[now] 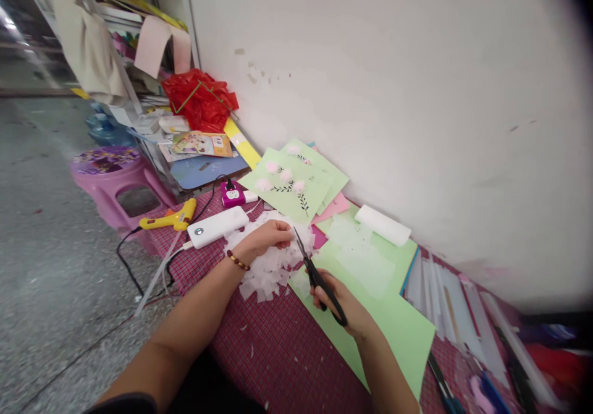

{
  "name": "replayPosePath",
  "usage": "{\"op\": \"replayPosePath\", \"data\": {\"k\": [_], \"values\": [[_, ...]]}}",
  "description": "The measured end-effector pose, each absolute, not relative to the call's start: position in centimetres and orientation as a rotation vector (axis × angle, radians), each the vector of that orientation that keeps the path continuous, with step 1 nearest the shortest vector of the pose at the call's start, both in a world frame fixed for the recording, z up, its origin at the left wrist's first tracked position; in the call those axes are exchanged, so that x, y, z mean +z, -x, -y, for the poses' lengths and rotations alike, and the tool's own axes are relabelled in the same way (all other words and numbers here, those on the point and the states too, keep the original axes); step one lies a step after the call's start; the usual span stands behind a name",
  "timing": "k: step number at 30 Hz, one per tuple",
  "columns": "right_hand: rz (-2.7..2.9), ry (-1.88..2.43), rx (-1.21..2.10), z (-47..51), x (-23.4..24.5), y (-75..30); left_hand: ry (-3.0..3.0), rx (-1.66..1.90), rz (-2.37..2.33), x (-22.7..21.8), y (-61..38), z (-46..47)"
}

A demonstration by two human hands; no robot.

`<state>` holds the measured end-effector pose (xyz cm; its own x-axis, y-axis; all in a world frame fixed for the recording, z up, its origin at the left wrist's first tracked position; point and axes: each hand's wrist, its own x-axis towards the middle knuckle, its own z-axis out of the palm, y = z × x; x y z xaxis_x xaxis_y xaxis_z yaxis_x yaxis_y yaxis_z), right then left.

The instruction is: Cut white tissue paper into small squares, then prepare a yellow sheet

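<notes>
Left forearm reaches in from lower left, left hand (271, 239) over the pile of white paper squares (262, 284). Right forearm rises from lower right, right hand (340, 303) above green sheets (393, 327), palm turned inward. Cloth bag (88, 49) hangs at the shelf; red plastic bag (199, 102) sits crumpled behind; contents of both hidden. Left fingertips pinched closed, anything between them too small to tell. Right fingers gripping black-handled scissors (315, 275), blades pointing up beside the left fingertips.
</notes>
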<state>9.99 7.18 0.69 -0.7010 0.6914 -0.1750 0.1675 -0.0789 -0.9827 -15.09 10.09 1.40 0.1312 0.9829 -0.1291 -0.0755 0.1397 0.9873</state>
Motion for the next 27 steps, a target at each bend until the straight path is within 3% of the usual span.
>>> {"op": "replayPosePath", "data": {"k": [9, 18, 23, 27], "values": [[1.761, 1.058, 1.826, -7.3, 0.5, -9.7, -1.117, 1.029, -1.139, 1.6, 15.0, -10.0], [1.586, 0.619, 2.047, -7.7, 0.7, -11.8, -1.136, 1.092, -1.253, 1.4, 15.6, -10.4], [1.583, 0.431, 1.965, -7.9, 2.9, -14.5, -1.604, 1.334, -1.823, 1.1, 15.5, -10.1], [1.627, 0.351, 1.837, -8.1, 4.6, -17.3, -1.961, 1.375, -1.811, 1.6, 13.6, -9.3]]}}
